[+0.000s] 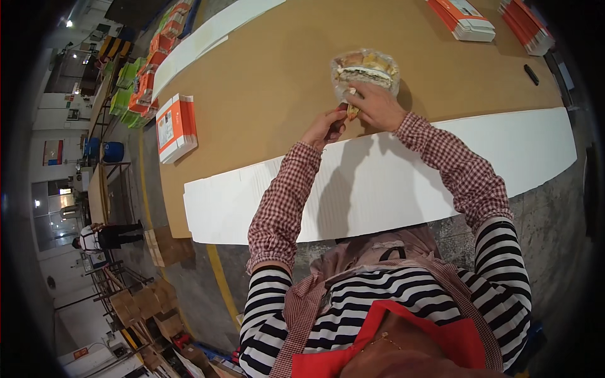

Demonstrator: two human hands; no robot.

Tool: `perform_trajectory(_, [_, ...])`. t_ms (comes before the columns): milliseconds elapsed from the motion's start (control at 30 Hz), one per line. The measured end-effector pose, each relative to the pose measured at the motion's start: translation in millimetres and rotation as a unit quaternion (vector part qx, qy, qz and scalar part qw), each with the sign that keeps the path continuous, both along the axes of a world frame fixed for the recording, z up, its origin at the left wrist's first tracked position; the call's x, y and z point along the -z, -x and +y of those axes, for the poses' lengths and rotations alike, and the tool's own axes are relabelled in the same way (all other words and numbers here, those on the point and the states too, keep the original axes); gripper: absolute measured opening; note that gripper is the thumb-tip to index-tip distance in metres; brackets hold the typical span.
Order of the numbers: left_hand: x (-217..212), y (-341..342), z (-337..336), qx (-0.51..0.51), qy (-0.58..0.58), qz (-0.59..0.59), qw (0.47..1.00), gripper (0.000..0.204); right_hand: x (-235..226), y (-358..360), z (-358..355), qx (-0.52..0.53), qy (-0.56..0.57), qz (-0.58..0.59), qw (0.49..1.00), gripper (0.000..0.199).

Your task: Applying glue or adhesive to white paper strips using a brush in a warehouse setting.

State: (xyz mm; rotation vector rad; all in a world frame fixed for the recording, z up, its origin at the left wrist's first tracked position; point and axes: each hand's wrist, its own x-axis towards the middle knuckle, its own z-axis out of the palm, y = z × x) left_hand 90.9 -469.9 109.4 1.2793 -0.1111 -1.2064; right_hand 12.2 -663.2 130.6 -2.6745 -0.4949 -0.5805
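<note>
A clear plastic bag holding stacked flat pieces lies on the brown table. My right hand grips the bag's lower edge with closed fingers. My left hand is right beside it, pinching a small dark thing at the same bag edge; what that thing is cannot be made out. Both forearms wear red checked sleeves and reach over a long white corrugated sheet at the table's near edge.
An orange and white carton lies at the table's left. Stacks of folded orange cartons sit at the far right, with a black marker nearby. Another white sheet runs along the far left. A person stands on the left floor.
</note>
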Motion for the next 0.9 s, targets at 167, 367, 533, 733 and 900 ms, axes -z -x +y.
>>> perform_trajectory(167, [32,-11,-31,0.041,-0.030,-0.004,0.999,0.025,-11,-7,-72,0.098,-0.206,0.001,0.974,0.021])
perform_trajectory(367, [39,-35,-21,-0.008,-0.102,-0.048,0.994,0.037,-39,-37,-146,0.180,-0.343,-0.062,0.920,0.029])
perform_trajectory(533, [43,3,-14,-0.160,-0.159,-0.184,0.957,0.055,-33,-70,-157,0.228,-0.408,0.036,0.883,0.037])
perform_trajectory(733, [42,116,66,-0.205,-0.146,-0.355,0.900,0.058,10,-78,-138,0.235,-0.241,0.032,0.941,0.039])
perform_trajectory(900, [100,225,190,-0.289,-0.208,-0.293,0.887,0.055,26,-95,-113,0.221,-0.182,0.072,0.955,0.032])
